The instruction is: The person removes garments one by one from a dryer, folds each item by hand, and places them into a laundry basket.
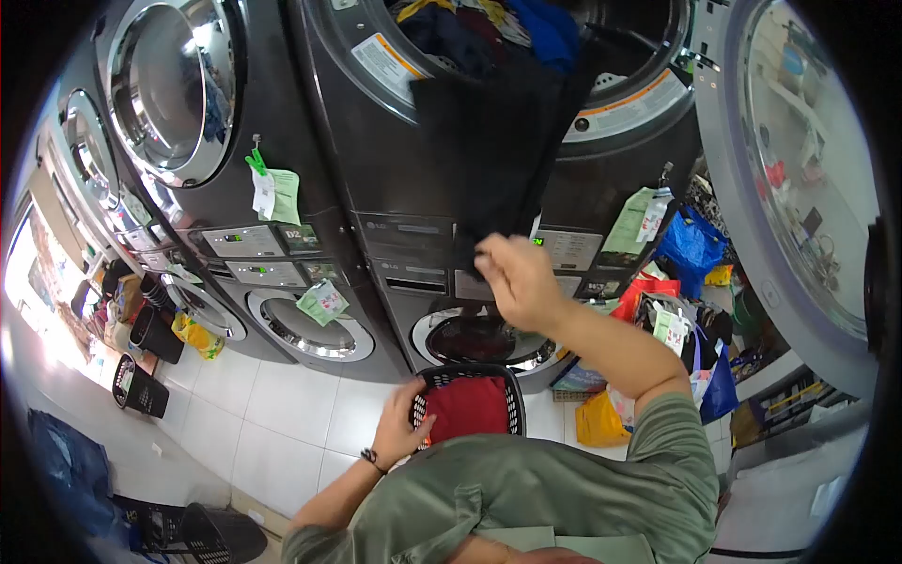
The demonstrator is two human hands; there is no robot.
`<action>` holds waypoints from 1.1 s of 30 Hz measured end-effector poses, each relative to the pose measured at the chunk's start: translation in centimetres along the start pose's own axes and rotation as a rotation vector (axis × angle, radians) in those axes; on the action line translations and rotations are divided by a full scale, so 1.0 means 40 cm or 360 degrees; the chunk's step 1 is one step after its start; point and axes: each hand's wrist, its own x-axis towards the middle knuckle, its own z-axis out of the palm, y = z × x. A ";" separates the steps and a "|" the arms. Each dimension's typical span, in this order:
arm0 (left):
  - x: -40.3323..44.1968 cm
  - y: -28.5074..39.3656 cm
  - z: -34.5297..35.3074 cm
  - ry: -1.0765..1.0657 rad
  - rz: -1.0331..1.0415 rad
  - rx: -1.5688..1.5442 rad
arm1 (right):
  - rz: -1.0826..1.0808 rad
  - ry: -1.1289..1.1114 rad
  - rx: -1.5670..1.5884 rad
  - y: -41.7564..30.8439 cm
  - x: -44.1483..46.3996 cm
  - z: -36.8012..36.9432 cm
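A: Identify step in hand?

B: Seems to be drawing a black garment [498, 141] out of the upper machine [611, 164]; cannot rule out loading from one view. See it draped over the lower lip of the round mouth [620, 117], just beside more clothes [451, 38] inside.

A: And for the next move?

B: If unloading, probably calls for pulling clear of the lip without dragging neighbours along, then lowering toward the basket [517, 404].

A: Locate garment relative to grip.

B: Place it above and beyond the right hand [515, 280], stretching up from the fingers to the mouth. Record right fingers as closed together, clamped on the lower end.

A: Left hand [399, 423]?

B: Find at the basket's left rim, fingers curved; cannot tell whether clamped or merely touching. Note red cloth [467, 409] within the basket.

A: Farther out?

B: Log round door [723, 169] swung wide to the right, near a blue bag [691, 249].
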 end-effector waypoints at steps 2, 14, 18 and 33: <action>0.112 0.097 -0.022 0.0385 0.0436 0.0174 | 0.0024 -0.0206 -0.0029 -0.027 -0.083 -0.015; 0.245 0.216 -0.016 -0.1022 -0.0040 -0.0088 | 0.1275 -0.0522 0.0987 -0.112 -0.285 -0.074; 0.329 0.219 -0.061 -0.0438 0.0281 -0.0203 | 0.1207 -0.0377 0.0813 -0.018 -0.264 -0.107; 0.443 0.193 -0.194 0.0348 0.0266 -0.0401 | 0.1145 -0.0110 -0.0336 0.186 -0.425 0.068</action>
